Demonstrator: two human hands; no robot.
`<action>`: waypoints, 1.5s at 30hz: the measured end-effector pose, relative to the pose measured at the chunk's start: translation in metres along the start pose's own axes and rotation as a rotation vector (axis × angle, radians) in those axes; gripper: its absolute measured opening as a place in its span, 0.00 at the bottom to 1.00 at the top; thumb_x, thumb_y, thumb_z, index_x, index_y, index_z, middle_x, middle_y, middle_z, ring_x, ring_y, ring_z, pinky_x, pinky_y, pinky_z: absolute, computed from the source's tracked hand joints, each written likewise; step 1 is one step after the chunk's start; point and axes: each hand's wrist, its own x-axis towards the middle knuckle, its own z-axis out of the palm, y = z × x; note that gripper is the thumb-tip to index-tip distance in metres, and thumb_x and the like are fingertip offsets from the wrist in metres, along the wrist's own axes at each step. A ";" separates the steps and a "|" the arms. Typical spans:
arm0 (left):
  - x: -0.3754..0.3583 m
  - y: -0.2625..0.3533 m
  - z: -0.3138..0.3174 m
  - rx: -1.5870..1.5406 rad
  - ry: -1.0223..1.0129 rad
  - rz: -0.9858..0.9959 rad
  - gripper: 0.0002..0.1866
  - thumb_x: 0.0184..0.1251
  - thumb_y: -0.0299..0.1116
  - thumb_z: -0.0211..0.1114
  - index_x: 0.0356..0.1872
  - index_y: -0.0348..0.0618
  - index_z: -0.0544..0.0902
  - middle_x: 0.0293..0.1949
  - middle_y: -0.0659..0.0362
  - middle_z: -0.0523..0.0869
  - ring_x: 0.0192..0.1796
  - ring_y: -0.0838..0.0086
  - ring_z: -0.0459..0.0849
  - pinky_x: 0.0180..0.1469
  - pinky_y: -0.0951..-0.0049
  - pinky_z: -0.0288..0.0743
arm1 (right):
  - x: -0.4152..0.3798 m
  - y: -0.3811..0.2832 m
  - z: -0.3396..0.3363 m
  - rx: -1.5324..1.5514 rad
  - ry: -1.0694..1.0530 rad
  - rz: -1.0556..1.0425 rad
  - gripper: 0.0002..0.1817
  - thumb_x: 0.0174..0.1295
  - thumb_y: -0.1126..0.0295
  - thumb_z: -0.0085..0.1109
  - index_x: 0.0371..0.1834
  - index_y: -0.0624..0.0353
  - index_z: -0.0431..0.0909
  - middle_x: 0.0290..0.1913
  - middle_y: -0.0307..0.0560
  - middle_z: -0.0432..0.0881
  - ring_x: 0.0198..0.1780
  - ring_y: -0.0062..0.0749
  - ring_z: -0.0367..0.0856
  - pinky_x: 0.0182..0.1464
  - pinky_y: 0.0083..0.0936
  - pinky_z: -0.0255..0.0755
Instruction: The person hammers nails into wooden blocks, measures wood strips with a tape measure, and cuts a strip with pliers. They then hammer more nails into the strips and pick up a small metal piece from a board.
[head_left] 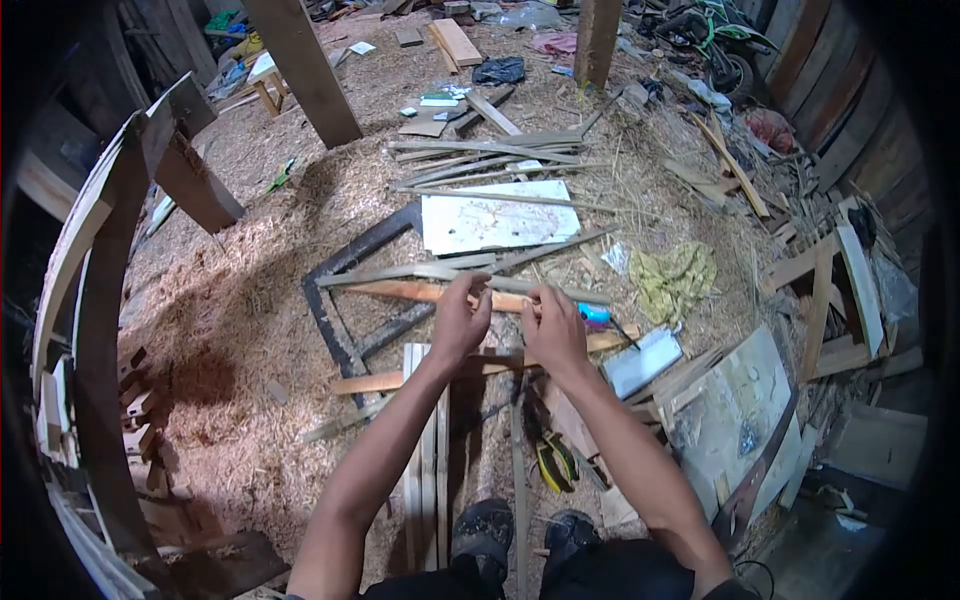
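Running past both curled hands (553, 325) | wooden strip (405, 290): narrow, orange-brown (long, too) | grasp: cannot tell

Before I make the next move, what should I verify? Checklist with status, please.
1. Both hands at the orange-brown wood strip: ok, left hand and right hand are there.
2. Grip firm: cannot tell, contact partly hidden.
3. Strip lifted off what lies below: cannot tell.
4. Area free of clutter: not ok, dark frame close by.
5. Yellow cloth away from hands: ok, off to the right.
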 end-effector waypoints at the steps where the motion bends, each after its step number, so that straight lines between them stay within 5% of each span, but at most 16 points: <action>1: 0.016 -0.007 0.001 0.034 0.012 0.040 0.12 0.66 0.25 0.64 0.50 0.36 0.82 0.40 0.49 0.87 0.41 0.61 0.87 0.47 0.64 0.81 | 0.017 0.004 0.009 0.006 -0.009 -0.008 0.08 0.66 0.69 0.57 0.42 0.62 0.76 0.42 0.58 0.82 0.47 0.58 0.81 0.51 0.50 0.74; 15: 0.157 -0.152 0.077 0.163 0.164 -0.092 0.12 0.67 0.25 0.61 0.49 0.33 0.80 0.47 0.41 0.83 0.52 0.45 0.82 0.57 0.52 0.76 | 0.175 0.092 0.144 0.044 0.011 0.063 0.05 0.66 0.72 0.58 0.39 0.62 0.78 0.43 0.58 0.81 0.49 0.59 0.79 0.53 0.48 0.74; 24: 0.188 -0.156 0.079 0.390 0.166 -0.212 0.16 0.73 0.31 0.58 0.58 0.38 0.75 0.53 0.47 0.80 0.54 0.50 0.80 0.55 0.52 0.74 | 0.199 0.115 0.184 -0.146 0.007 -0.038 0.05 0.66 0.71 0.58 0.36 0.60 0.77 0.41 0.52 0.80 0.49 0.51 0.79 0.53 0.47 0.74; 28: 0.195 -0.167 0.084 0.590 0.033 -0.035 0.19 0.76 0.33 0.53 0.64 0.40 0.74 0.61 0.51 0.80 0.67 0.57 0.75 0.69 0.45 0.62 | 0.207 0.122 0.191 -0.107 0.066 -0.072 0.04 0.65 0.71 0.59 0.37 0.59 0.78 0.40 0.53 0.81 0.48 0.52 0.79 0.53 0.47 0.71; 32: 0.204 -0.179 0.091 0.662 0.086 -0.060 0.23 0.78 0.36 0.50 0.68 0.39 0.73 0.68 0.49 0.76 0.75 0.58 0.67 0.75 0.48 0.55 | 0.220 0.126 0.192 -0.001 0.036 -0.061 0.04 0.64 0.71 0.60 0.38 0.59 0.79 0.40 0.52 0.81 0.47 0.51 0.79 0.53 0.47 0.70; 45: 0.217 -0.181 0.092 0.696 0.073 -0.159 0.22 0.76 0.40 0.55 0.65 0.40 0.76 0.66 0.50 0.77 0.72 0.58 0.69 0.75 0.52 0.53 | 0.284 0.145 0.210 0.030 0.122 -0.136 0.06 0.64 0.72 0.60 0.42 0.58 0.79 0.44 0.51 0.80 0.48 0.52 0.78 0.52 0.45 0.71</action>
